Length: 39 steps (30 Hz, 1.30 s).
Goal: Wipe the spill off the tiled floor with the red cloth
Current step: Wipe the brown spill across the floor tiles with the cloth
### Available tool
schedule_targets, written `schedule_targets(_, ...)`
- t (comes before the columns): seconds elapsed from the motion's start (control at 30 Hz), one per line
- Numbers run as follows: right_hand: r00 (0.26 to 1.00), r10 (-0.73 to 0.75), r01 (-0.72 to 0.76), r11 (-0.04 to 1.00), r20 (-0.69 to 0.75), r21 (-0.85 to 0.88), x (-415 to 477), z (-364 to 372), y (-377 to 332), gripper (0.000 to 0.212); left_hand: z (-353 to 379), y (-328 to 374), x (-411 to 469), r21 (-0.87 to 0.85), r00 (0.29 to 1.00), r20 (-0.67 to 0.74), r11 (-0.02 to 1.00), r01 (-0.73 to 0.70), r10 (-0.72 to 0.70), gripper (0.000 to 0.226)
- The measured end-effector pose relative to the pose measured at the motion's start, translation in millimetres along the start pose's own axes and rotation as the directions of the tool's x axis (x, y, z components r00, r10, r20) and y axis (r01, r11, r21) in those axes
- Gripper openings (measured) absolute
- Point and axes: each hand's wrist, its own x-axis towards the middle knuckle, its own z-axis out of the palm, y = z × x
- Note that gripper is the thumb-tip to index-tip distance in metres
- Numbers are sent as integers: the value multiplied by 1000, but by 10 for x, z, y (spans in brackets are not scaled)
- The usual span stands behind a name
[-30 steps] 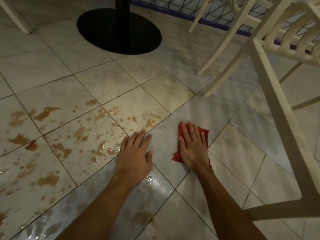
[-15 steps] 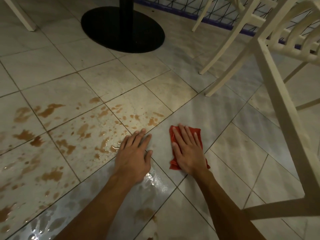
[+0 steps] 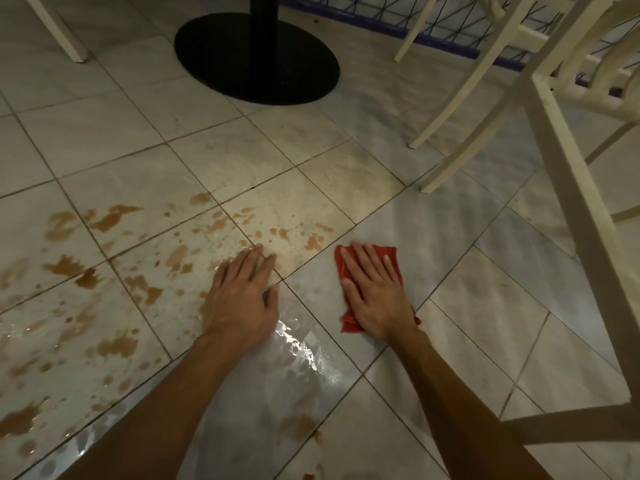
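Note:
My right hand [image 3: 375, 294] lies flat with straight fingers on the red cloth [image 3: 389, 255], pressing it onto a pale floor tile [image 3: 433, 237]. The cloth shows around the fingertips and at the wrist side. My left hand [image 3: 242, 294] rests flat on the wet tile to its left, fingers spread, holding nothing. Brown spill patches [image 3: 114, 216] and splashes cover the tiles left of and beyond my left hand; one patch [image 3: 313, 242] sits just beyond the cloth's left corner. A shiny wet film [image 3: 304, 355] lies between my forearms.
A black round table base [image 3: 256, 60] with its post stands at the top centre. Cream chair legs [image 3: 460, 109] and a chair frame [image 3: 581, 216] crowd the right side. A blue-edged wire fence [image 3: 398, 26] runs along the back.
My right hand has slid the red cloth leftwards over the tile, closer to my left hand and the brown splashes. My left hand has stayed planted.

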Motion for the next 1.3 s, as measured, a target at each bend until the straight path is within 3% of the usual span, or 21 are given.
schedule_targets(0.13,981,192,-192,981,-28,8,253,-71,30,64,-8,-57,14,-9,1000,-1,1000,14,-14,64)
schedule_targets(0.23,974,226,-225,974,-27,35,572,-114,-157,62,8,39,11,-24,999,-12,999,42,-43,64)
schedule_targets(0.43,995,-99,99,995,10,0,353,3,-275,63,15,-10,-13,-7,999,-41,1000,29,-30,64)
schedule_targets(0.5,992,-126,127,992,15,-10,186,25,-104,63,23,-22,-11,-7,999,-43,1000,21,-22,67)
schedule_targets(0.67,991,131,-131,991,-20,-3,350,-50,13,64,39,12,-3,3,999,-32,999,36,-36,63)
schedule_targets(0.77,982,188,-187,982,-11,27,624,-59,-256,63,41,19,-8,3,999,-25,999,44,-44,63)
schedule_targets(0.93,992,-123,123,992,-12,0,455,27,-345,63,35,-16,-11,10,999,-29,999,36,-36,63)
schedule_targets(1.0,987,-162,162,987,-4,-8,314,38,-157,62,42,-32,-8,17,999,-27,1000,25,-25,63)
schedule_targets(1.2,990,135,-135,991,-36,2,463,3,-80,63,68,-7,-17,13,999,-29,999,37,-37,62)
schedule_targets(1.3,992,123,-123,992,-9,19,672,-29,-338,63,44,9,-22,1,999,-22,999,33,-33,63)
